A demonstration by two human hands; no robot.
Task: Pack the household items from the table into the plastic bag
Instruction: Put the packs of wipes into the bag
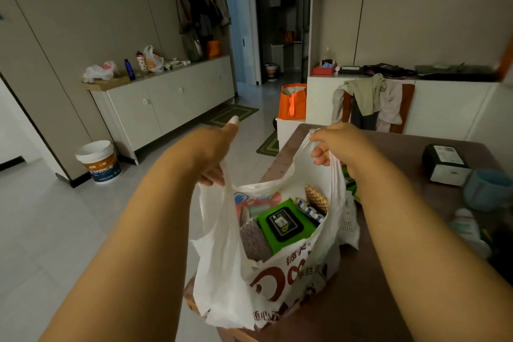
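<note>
Gripping 1 handle each, the left hand [215,153] and right hand [337,147] hold 1 plastic bag [230,266] open, fingers closed tight.

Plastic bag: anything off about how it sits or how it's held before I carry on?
The plastic bag sits at the table's left edge, its lower left side bulging past it over the floor. Left hand and right hand each grip a handle. No visible tear or spill.
</note>
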